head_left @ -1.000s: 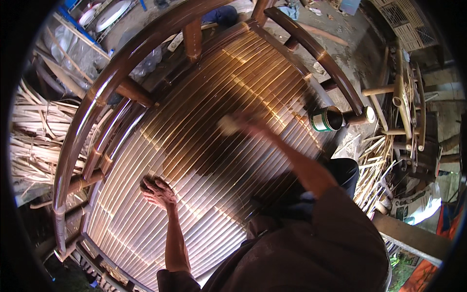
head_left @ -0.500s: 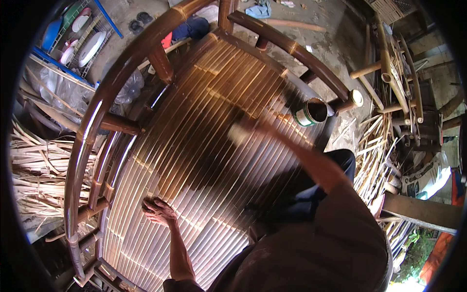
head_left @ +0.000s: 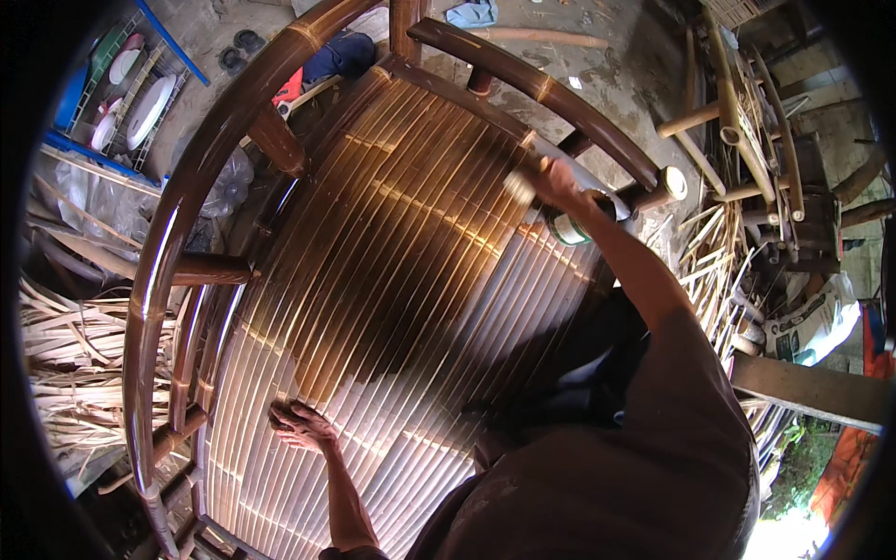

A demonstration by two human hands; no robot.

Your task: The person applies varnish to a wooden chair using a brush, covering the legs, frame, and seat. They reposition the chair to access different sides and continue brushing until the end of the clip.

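Note:
A bamboo bench seat [head_left: 373, 247] of long slats fills the middle. Its far part is dark and wet-looking; the near slats are paler and greyish. My right hand [head_left: 558, 184] is closed round a brush [head_left: 520, 189] with pale bristles, held at the seat's far right, beside a tin can [head_left: 569, 229] with a white and green side. My forearm partly covers the can. On the pale slats at the left, near the edge of the dark patch, my left hand [head_left: 303, 427] rests with its fingers laid down. Those fingertips look dark; I cannot tell whether anything is under them.
A thick, glossy brown bamboo rail [head_left: 173, 224] curves along the left, and a shorter armrest [head_left: 551, 89] crosses the far end. Split bamboo strips [head_left: 84, 359] lie in a heap at left. A dish rack [head_left: 131, 103] holds plates. More bamboo furniture [head_left: 747, 140] stands at right.
My right hand has swung the brush away from the middle of the seat to the far right, next to the can. The view has shifted slightly; my left hand stays on the slats.

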